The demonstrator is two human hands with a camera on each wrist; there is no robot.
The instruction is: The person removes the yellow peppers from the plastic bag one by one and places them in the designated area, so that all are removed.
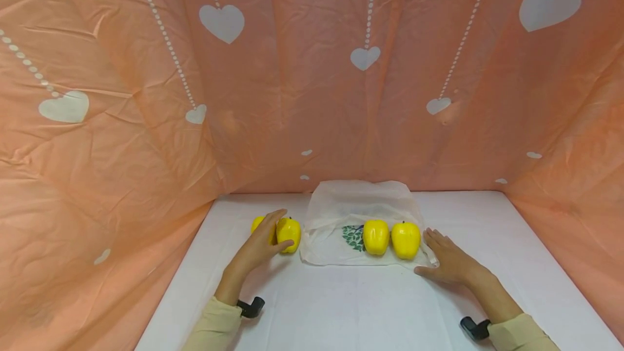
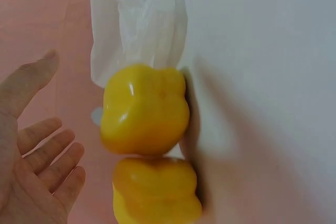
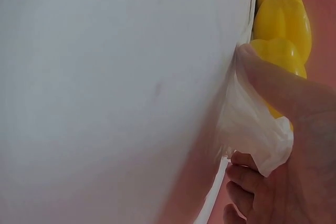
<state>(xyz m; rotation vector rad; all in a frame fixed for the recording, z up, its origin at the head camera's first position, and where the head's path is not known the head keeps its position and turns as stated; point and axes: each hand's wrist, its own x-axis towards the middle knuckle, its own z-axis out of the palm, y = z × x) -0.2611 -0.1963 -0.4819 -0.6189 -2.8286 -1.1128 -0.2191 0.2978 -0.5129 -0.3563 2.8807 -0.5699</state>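
Observation:
Two yellow bell peppers, the nearer to the bag [image 1: 291, 233] and its neighbour [image 1: 256, 223], stand side by side on the left. My left hand [image 1: 258, 244] is at them with fingers extended and thumb apart, partly hiding both in the head view; the left wrist view shows its palm beside them, holding nothing. A white plastic bag [image 1: 363, 196] with a green leaf print lies flat in the middle. On it sit another yellow bell pepper [image 1: 376, 237] and a fourth-looking match [image 1: 406, 240]. My right hand [image 1: 450, 261] rests at the bag's right edge, fingers straight, a loose fold of plastic [image 3: 257, 140] between thumb and fingers.
A white-covered table [image 1: 351, 307] runs under everything. Orange cloth [image 1: 312, 96] printed with white hearts hangs behind and along both sides. Each wrist carries a black camera mount, the left one [image 1: 251, 307] and the right one [image 1: 474, 329], near beige sleeves.

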